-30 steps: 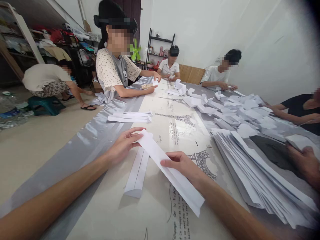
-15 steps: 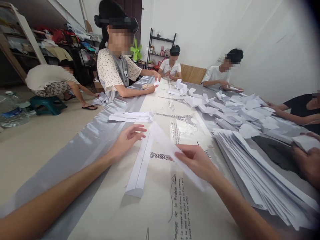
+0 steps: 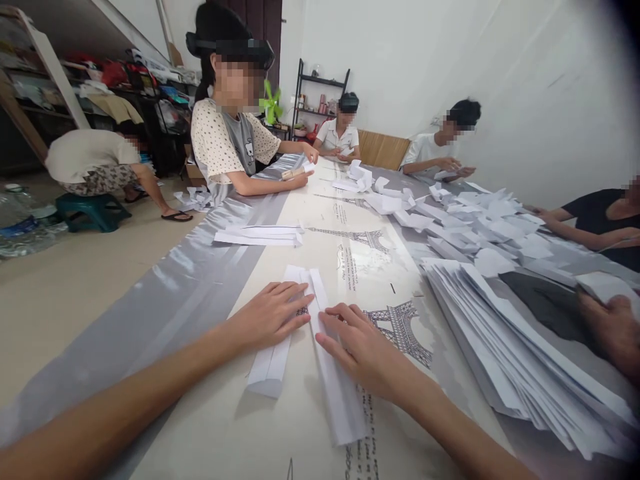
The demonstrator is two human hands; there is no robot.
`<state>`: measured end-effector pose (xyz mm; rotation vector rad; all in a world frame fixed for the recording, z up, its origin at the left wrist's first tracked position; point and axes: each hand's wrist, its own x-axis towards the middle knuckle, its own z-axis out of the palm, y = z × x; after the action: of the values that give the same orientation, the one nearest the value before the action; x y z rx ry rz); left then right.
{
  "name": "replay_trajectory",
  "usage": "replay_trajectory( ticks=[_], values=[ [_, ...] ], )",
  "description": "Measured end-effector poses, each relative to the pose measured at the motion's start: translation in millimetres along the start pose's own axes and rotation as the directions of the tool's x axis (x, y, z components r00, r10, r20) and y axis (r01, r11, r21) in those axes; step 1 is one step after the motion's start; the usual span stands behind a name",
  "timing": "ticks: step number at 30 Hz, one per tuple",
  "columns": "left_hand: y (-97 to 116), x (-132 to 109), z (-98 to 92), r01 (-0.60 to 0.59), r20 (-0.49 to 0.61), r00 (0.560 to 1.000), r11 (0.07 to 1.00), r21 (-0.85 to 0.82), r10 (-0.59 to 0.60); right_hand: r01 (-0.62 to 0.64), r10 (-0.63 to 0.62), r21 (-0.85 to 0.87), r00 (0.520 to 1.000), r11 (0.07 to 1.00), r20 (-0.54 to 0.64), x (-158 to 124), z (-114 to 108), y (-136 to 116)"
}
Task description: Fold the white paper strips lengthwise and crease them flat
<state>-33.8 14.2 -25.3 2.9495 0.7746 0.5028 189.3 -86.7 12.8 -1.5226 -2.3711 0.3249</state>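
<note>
Two long folded white paper strips lie side by side in front of me on the printed table cover. My left hand (image 3: 273, 313) rests flat, fingers stretched out, on the left strip (image 3: 273, 357). My right hand (image 3: 360, 343) lies flat with fingers spread on the right strip (image 3: 337, 383), pressing it to the table. Neither hand grips anything.
A big fanned stack of white sheets (image 3: 505, 333) lies to my right. Another folded bundle (image 3: 260, 235) sits farther up the table. Loose folded papers (image 3: 480, 223) cover the far right. Several other people sit around the table; a neighbour's hand (image 3: 613, 330) holds paper at the right edge.
My right hand carried the long strip from the air down onto the table beside the first strip. Both hands went from holding it to lying flat on the two strips.
</note>
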Motion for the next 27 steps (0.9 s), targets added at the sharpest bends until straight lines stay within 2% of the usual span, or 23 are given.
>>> replay_trajectory(
  ticks=[3, 6, 10, 14, 27],
  values=[
    [-2.6, -1.2, 2.3, 0.046, -0.006, 0.999, 0.999, -0.029, -0.046, 0.09, -0.093, 0.123, 0.995, 0.988, 0.02, 1.8, -1.5, 3.5],
    [-2.5, -1.1, 3.0, 0.052, -0.012, 0.999, 0.998, -0.047, -0.053, 0.126, -0.126, 0.169, 0.992, 0.978, -0.007, 7.2, 8.9, 13.4],
    [-0.1, -0.5, 4.8, 0.033, -0.026, 0.999, 0.997, -0.067, -0.035, 0.089, -0.082, 0.092, 0.994, 0.992, -0.075, 18.2, 26.3, 32.1],
    [0.6, -1.0, 8.2, 0.035, -0.052, 0.998, 0.997, -0.075, -0.039, 0.122, -0.122, 0.0, 0.986, 0.992, -0.114, 26.7, 33.5, 43.9],
    [12.5, 2.1, 11.9, 0.119, -0.018, 0.993, 0.993, -0.016, -0.119, 0.085, -0.093, -0.069, 0.988, 0.994, -0.125, 28.3, 36.5, 40.7]
  ],
)
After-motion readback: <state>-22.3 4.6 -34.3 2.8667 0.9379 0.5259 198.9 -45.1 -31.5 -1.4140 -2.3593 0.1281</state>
